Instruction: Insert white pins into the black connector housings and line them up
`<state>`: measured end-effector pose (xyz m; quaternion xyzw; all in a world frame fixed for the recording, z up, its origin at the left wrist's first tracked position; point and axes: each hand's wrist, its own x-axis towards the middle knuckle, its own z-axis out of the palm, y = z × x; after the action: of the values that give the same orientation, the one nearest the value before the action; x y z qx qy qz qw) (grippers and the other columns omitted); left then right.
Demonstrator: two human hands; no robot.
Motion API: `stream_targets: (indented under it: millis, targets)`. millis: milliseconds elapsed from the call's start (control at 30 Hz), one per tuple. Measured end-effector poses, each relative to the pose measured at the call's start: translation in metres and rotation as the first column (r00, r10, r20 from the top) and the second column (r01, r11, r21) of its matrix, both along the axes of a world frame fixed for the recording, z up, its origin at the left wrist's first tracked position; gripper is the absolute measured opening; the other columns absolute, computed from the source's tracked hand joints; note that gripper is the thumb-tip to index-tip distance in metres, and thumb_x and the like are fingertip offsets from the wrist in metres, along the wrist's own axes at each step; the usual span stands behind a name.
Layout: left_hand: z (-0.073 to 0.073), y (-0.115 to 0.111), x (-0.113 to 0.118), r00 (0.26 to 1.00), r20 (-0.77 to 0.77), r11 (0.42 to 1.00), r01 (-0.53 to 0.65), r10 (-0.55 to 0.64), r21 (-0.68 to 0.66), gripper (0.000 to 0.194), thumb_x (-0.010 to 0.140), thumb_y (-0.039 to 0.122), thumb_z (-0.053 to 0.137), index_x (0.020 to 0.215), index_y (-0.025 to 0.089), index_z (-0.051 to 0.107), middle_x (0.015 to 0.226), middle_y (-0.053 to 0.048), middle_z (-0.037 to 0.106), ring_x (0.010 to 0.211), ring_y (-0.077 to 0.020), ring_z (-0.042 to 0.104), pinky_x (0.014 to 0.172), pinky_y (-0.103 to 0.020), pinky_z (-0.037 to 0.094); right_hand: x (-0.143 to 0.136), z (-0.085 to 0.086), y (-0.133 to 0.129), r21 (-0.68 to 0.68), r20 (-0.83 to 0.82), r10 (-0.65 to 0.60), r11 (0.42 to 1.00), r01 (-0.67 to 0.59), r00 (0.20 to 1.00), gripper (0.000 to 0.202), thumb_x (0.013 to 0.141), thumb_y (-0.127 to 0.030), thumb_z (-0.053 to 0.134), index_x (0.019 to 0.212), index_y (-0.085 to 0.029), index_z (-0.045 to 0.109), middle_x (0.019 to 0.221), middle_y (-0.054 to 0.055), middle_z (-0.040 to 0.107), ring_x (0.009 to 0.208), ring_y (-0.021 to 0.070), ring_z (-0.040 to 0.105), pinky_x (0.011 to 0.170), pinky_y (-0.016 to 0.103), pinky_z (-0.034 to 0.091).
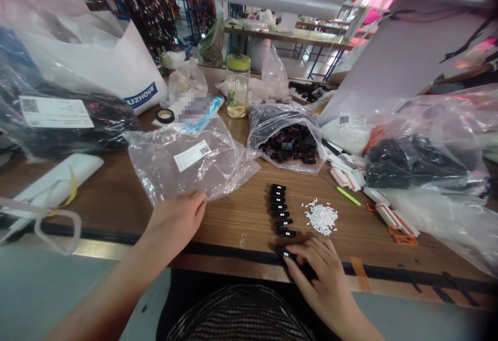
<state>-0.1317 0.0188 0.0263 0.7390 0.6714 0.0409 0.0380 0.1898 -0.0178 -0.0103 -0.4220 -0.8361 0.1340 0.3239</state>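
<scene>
My right hand is at the table's front edge, with thumb and index finger pinching a black connector housing that shows two white dots. Beyond it, several similar black connector housings lie in a column, also with white dots on them. A heap of small white plugs lies to their right. On the left, my left hand has its fingers curled at the near edge of a clear plastic bag with a white label. The fingertips are partly hidden.
An open bag of black connectors stands behind the column. A lidded bottle and a tape roll stand farther back. A yellow-green pen and orange-edged white pieces lie right. Scissors lie left.
</scene>
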Motion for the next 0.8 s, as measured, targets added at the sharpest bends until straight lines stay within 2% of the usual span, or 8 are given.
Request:
stream_targets:
  millis: [100,300,433,533,600,700,767,800]
  targets:
    - [-0.001,-0.011,0.001,0.996,0.080,0.999,0.034,-0.032,-0.024,0.022,0.096,0.024,0.042,0.082,0.020,0.058,0.076,-0.003,0.063,0.057,-0.0174,0.056,0.055,-0.029,0.030,0.001,-0.002,0.000,-0.007,0.013,0.000,1.000,0.000,1.000,0.021,0.086,-0.011,0.065,0.103,-0.021,0.061,0.071,-0.002,0.056,0.070,0.0170,0.055,0.076,0.038,0.041]
    - [0.004,-0.020,0.002,0.973,0.233,0.990,0.031,0.002,-0.135,0.024,0.096,0.028,0.041,0.076,0.019,0.053,0.062,0.001,0.057,0.055,-0.0144,0.052,0.056,-0.028,0.029,0.003,-0.006,0.000,0.010,0.012,0.003,1.000,-0.003,1.000,0.021,0.086,-0.012,0.067,0.103,-0.020,0.060,0.071,-0.002,0.056,0.070,0.0162,0.054,0.075,0.037,0.041]
    - [0.009,-0.023,0.011,0.902,0.430,0.965,0.142,-0.036,-0.219,0.029,0.096,0.033,0.042,0.072,0.020,0.052,0.055,0.004,0.048,0.051,-0.0114,0.045,0.053,-0.026,0.028,0.002,-0.007,0.000,0.026,0.010,0.008,1.000,-0.009,1.000,0.022,0.085,-0.011,0.068,0.104,-0.020,0.060,0.071,-0.002,0.056,0.071,0.0165,0.054,0.075,0.036,0.040]
    - [0.006,-0.022,0.016,0.830,0.557,0.971,0.106,0.031,-0.213,0.023,0.095,0.035,0.046,0.080,0.020,0.057,0.055,0.004,0.049,0.052,-0.0115,0.046,0.052,-0.025,0.031,0.002,-0.006,-0.001,0.035,0.016,0.004,0.999,-0.005,1.000,0.022,0.085,-0.011,0.067,0.104,-0.019,0.060,0.071,-0.002,0.056,0.070,0.0166,0.054,0.073,0.036,0.040]
    - [0.001,-0.019,0.018,0.716,0.685,0.969,0.047,0.137,-0.243,0.020,0.094,0.037,0.049,0.086,0.021,0.058,0.057,0.004,0.051,0.051,-0.0115,0.049,0.052,-0.024,0.036,0.002,-0.005,-0.001,0.038,0.016,0.004,0.999,-0.005,1.000,0.021,0.086,-0.011,0.067,0.104,-0.020,0.060,0.071,-0.002,0.055,0.070,0.0167,0.053,0.072,0.036,0.040]
    - [-0.009,-0.015,0.022,0.361,0.875,0.929,0.054,0.324,-0.366,0.023,0.093,0.044,0.054,0.090,0.021,0.056,0.061,0.004,0.054,0.049,-0.0102,0.050,0.049,-0.022,0.040,0.002,-0.005,-0.001,0.034,0.018,0.008,0.999,-0.008,1.000,0.022,0.086,-0.010,0.066,0.105,-0.020,0.059,0.072,-0.001,0.056,0.069,0.0166,0.053,0.071,0.035,0.040]
    - [-0.012,-0.013,0.025,0.124,0.902,0.903,0.069,0.413,-0.423,0.026,0.091,0.047,0.059,0.090,0.021,0.056,0.063,0.005,0.054,0.050,-0.0092,0.051,0.047,-0.019,0.039,0.002,-0.005,-0.001,0.030,0.021,0.006,1.000,-0.006,1.000,0.022,0.086,-0.011,0.066,0.105,-0.019,0.059,0.072,-0.001,0.056,0.070,0.0164,0.053,0.071,0.035,0.040]
    - [-0.012,-0.012,0.026,0.040,0.899,0.897,0.052,0.436,-0.438,0.026,0.089,0.047,0.063,0.090,0.021,0.056,0.065,0.005,0.055,0.051,-0.0089,0.052,0.047,-0.018,0.040,0.002,-0.006,-0.001,0.029,0.023,0.004,1.000,-0.005,1.000,0.021,0.087,-0.011,0.066,0.105,-0.019,0.059,0.072,-0.001,0.056,0.070,0.0163,0.053,0.071,0.034,0.040]
